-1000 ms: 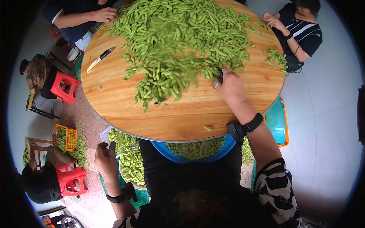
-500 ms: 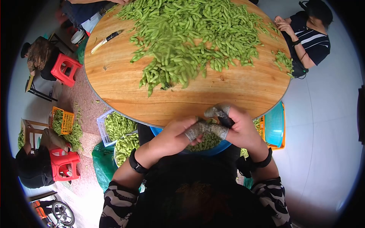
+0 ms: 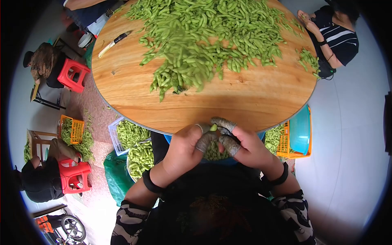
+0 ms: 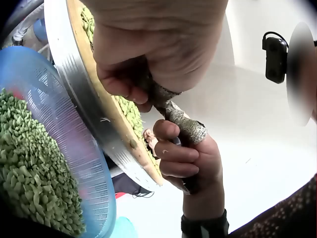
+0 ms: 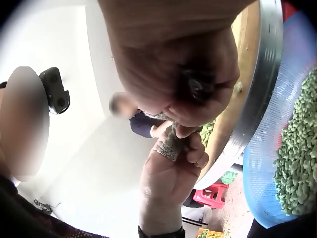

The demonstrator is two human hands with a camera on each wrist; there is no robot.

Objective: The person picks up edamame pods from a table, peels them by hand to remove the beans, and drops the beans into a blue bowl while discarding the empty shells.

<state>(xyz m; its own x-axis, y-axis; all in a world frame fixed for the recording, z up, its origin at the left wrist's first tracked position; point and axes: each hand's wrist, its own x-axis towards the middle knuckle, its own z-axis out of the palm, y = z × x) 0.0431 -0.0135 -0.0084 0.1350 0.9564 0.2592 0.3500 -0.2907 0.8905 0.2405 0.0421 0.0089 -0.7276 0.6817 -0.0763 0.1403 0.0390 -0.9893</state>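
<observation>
Both hands meet just past the near table edge in the head view. The left hand (image 3: 179, 145) pinches a green soybean pod (image 3: 213, 128) between thumb and finger. Against it stands the right hand (image 3: 252, 150), its thumb and forefinger in worn grey wraps. A dark, shiny tool (image 5: 196, 88) is gripped in the right palm; its working end is hidden. Below the hands, a blue mesh basin (image 4: 96, 171) holds many shelled green beans (image 4: 34, 173). A large heap of soybean pods (image 3: 204, 24) covers the far part of the round wooden table (image 3: 130, 85).
A black-and-cream knife (image 3: 115, 43) lies on the table's left. A white crate (image 3: 115, 134) of pods, a green sack (image 3: 114, 175) and an orange basket (image 3: 284, 141) stand below. Another person (image 3: 335, 36) sits at the far right; red stools (image 3: 75, 175) are at left.
The right hand has come back from the pod heap to the near edge, and the left hand has risen from the left side to meet it. A pod now shows between the left fingertips.
</observation>
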